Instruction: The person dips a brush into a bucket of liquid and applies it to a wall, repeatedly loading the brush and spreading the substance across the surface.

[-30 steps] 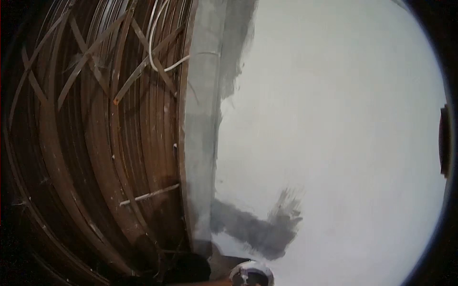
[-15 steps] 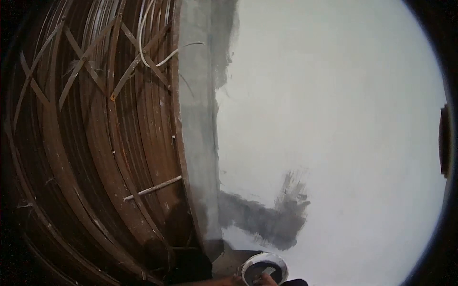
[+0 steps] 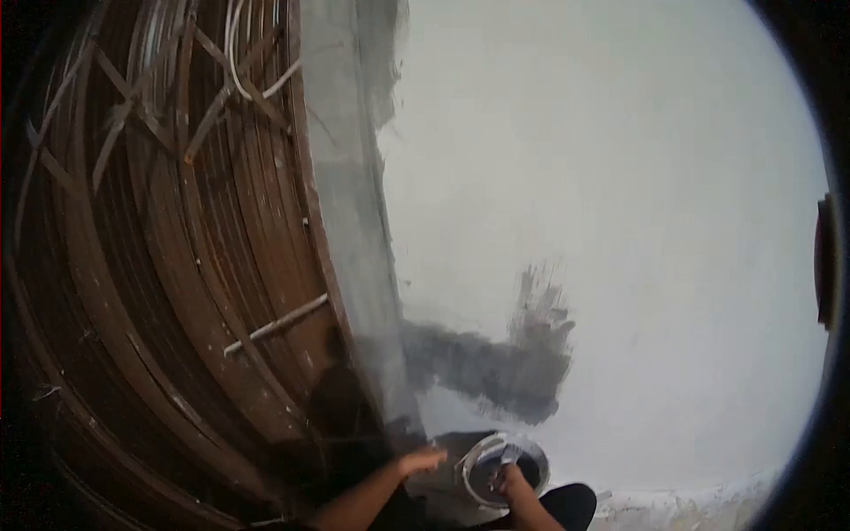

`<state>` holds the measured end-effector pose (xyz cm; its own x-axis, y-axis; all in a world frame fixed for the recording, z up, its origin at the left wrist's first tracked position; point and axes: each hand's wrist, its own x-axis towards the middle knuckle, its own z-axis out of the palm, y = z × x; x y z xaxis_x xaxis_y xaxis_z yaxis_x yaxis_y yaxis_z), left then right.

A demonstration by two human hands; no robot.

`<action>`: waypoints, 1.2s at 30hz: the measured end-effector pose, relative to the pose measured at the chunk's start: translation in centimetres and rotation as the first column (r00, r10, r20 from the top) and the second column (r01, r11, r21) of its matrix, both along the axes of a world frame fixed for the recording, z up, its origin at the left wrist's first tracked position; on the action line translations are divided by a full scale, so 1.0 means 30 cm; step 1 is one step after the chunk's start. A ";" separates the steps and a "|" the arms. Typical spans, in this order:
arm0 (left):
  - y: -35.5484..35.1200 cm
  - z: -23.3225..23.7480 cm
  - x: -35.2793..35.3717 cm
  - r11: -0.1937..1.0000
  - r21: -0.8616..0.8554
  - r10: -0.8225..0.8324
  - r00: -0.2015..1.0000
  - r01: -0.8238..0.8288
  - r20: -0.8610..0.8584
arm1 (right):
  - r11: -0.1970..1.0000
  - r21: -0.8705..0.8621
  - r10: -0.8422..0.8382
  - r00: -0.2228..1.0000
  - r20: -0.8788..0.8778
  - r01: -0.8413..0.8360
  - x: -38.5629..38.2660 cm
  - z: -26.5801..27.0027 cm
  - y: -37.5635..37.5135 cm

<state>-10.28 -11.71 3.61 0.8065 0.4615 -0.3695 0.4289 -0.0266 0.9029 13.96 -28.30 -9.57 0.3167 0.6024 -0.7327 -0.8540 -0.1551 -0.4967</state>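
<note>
A round bucket (image 3: 469, 465) with a pale, smeared rim and dark contents stands at the bottom centre. My right hand (image 3: 507, 480) is over its opening, closed on a brush (image 3: 511, 454) whose pale head points up. To the left of the rim, with a small gap between, is my left hand (image 3: 423, 460); its fingers are blurred, and whether they hold anything cannot be made out. Above the bucket, a dark grey painted patch (image 3: 487, 367) lies on the white wall (image 3: 620, 221). Grey also covers the strip (image 3: 341, 195) along the wall's left edge.
On the left is a brown folding metal shutter (image 3: 204, 265) with crossed slats. A pale cable (image 3: 235, 53) hangs in a loop over its top. My dark-clothed knee (image 3: 580, 504) shows right of the bucket. The wall's rough lower edge (image 3: 691, 509) is at the bottom right.
The view has shifted, so the wall and bucket sit higher in the picture. More of both forearms shows. My left hand has come away from the bucket's rim, and the brush now points upward.
</note>
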 end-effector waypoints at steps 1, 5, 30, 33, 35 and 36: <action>-0.034 0.195 0.013 0.997 0.056 0.065 0.995 -0.061 -0.074 | 0.993 0.030 0.108 0.991 0.082 -0.111 0.004 -0.013 -0.013; 0.104 0.288 0.079 0.948 0.194 0.226 0.963 -0.252 0.146 | 0.990 -0.023 -0.138 0.985 0.103 0.141 -0.102 0.197 -0.042; 0.374 0.160 0.117 0.549 -0.352 0.833 0.461 -0.758 0.305 | 0.969 0.143 0.089 0.825 0.558 -0.201 -0.426 0.343 0.358; 0.410 0.154 0.104 0.472 -0.429 0.881 0.397 -0.770 0.257 | 0.959 0.192 0.024 0.737 0.675 -0.207 -0.479 0.357 0.548; 0.419 0.185 0.092 0.436 -0.459 0.900 0.371 -0.774 0.230 | 0.928 0.302 -0.024 0.774 0.633 -0.219 -0.484 0.321 0.660; 0.426 0.192 0.086 0.418 -0.473 0.909 0.356 -0.776 0.218 | 0.937 0.288 -0.031 0.772 0.635 -0.199 -0.488 0.315 0.710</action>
